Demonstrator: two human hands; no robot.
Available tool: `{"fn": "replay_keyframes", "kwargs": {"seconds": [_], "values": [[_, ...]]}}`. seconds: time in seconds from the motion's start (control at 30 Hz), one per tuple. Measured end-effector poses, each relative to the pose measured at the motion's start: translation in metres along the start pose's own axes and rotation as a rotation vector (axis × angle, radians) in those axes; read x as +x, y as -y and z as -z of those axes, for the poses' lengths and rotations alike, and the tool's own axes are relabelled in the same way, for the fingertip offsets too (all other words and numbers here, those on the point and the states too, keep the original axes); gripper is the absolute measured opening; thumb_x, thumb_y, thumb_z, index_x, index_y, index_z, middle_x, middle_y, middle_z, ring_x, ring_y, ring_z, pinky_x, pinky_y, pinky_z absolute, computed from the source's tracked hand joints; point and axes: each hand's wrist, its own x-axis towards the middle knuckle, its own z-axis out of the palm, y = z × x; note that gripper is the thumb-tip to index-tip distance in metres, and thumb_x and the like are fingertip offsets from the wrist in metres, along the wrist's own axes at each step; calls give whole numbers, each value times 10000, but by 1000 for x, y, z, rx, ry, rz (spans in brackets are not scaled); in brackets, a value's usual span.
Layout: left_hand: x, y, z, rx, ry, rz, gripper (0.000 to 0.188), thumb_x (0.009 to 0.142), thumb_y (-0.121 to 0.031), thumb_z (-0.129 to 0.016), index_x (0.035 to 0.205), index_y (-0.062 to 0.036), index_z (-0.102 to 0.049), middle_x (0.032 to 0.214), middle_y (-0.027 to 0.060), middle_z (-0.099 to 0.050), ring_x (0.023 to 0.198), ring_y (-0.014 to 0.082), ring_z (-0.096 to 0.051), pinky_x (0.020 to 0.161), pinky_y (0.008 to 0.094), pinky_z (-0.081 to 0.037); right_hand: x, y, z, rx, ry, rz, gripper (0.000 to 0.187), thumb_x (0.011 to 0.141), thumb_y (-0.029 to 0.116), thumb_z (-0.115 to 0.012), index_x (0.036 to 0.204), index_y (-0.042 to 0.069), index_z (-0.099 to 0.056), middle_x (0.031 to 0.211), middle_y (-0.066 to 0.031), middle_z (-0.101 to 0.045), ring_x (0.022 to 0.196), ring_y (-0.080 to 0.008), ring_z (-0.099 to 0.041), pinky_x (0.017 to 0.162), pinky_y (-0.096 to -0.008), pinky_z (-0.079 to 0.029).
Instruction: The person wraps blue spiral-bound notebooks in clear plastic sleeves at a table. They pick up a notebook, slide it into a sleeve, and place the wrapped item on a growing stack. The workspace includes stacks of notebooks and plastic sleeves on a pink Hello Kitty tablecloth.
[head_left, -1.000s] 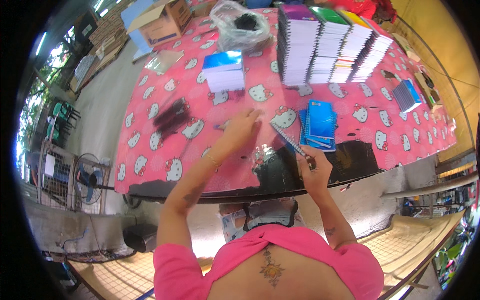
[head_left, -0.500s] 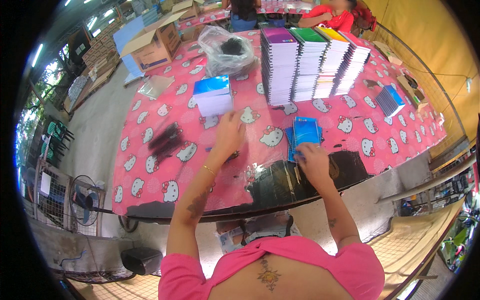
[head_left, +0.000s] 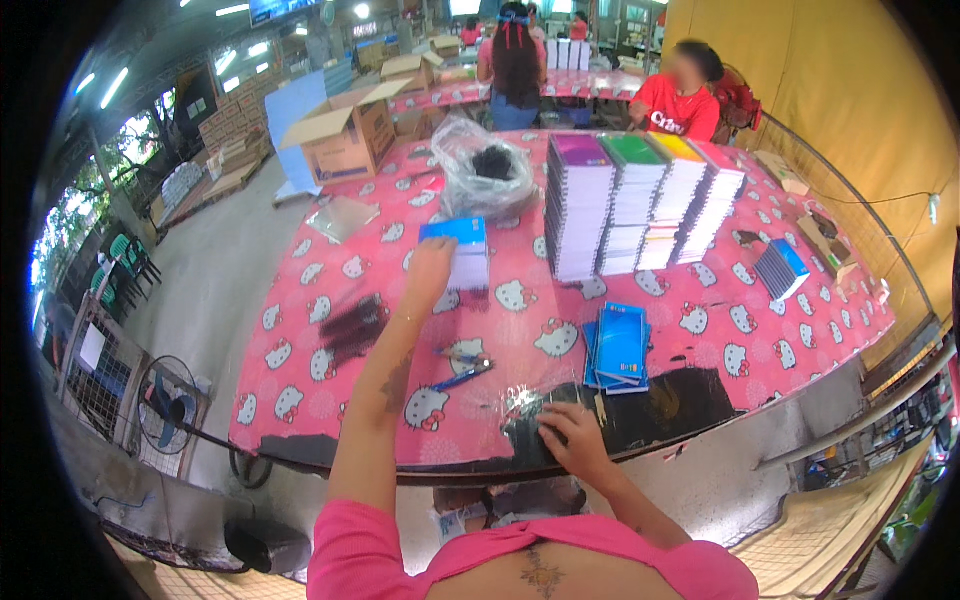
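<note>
Blue-topped stack (head_left: 472, 268): an upright block of pale page edges under a glossy blue cover, standing on the pink table (head_left: 515, 335), left of its centre.
Left hand (head_left: 428, 265): fingertips at the stack's top left part; I cannot tell whether they pinch a sheet or only touch.
Right hand (head_left: 575, 440): released, fingers loosely bent, over the black patch (head_left: 680, 405) by the table's front edge.
Blue spiral notebooks (head_left: 622, 345): a small loose pile with shiny covers, the lower ones fanned out under the top 1, beyond the right hand and to its right.
Edges and room: a plastic bag (head_left: 485, 190) sits just behind the stack; rightward, a strip of pink cover runs to 4 tall notebook stacks (head_left: 582, 225); nearer the person, pink shows down to the blue-handled pliers (head_left: 460, 379), with black coils (head_left: 353, 328) to their left.
Direction: the stack stands vertical, page edges facing the person; its cover's longer side I cannot tell. The top notebook's long axis runs away from the person, coil along its left side.
</note>
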Motion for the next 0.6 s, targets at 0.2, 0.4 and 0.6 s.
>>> {"fn": "replay_keyframes", "kwargs": {"seconds": [0.2,0.4,0.6], "values": [[11,-41,44,-20,-146,-34,343,791,-22,-580,1125,-50,-654,1002,150,-649,950,337,-608,831,456,-479,4,-3,3,41,-67,-55,373,809,121,-775,1165,95,-668,1230,-140,-617,1135,-336,-583,960,-416,-459],[-75,-179,93,-356,426,-205,504,714,-56,-677,1215,-85,-632,1166,150,-605,1088,357,-561,946,495,-430,31,0,14,107,-300,-184,747,773,129,-840,1396,1,-450,1252,-184,-585,1163,-283,-574,993,-392,-460],[-128,-216,91,-490,112,199,388,866,-84,-666,1250,-126,-627,1347,211,-477,1249,388,-488,1076,451,-385,25,-13,-6,500,-154,-424,401,869,50,-751,1232,17,-581,1046,-86,-675,998,-144,-620,881,-279,-488]]}}
